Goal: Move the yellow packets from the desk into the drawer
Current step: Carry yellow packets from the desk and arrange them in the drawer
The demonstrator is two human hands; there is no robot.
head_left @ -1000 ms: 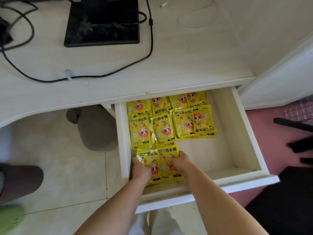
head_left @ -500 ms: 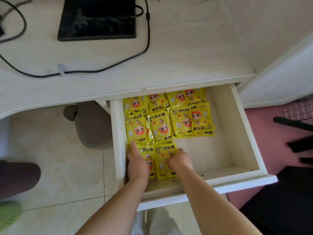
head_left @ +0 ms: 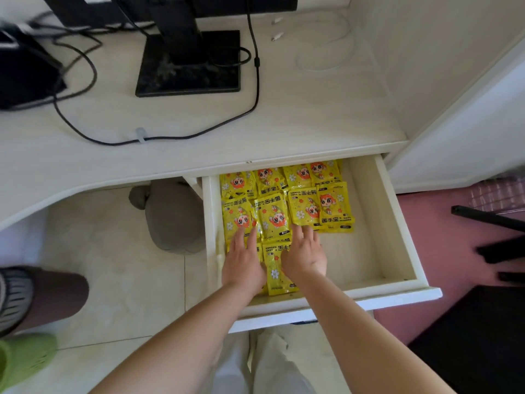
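Both hands flat, fingers spread: left hand (head_left: 243,261) and right hand (head_left: 305,255) press packets (head_left: 274,220) in drawer (head_left: 397,223)

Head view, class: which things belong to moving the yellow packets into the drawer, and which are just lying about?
Belong to the job: yellow packets, drawer, desk, left hand and right hand, both flat on the packets.
Lying about: monitor stand, black cable, green shoe.

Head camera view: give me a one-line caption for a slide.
The left hand and right hand rest flat on yellow packets lined up in the open drawer below the desk.
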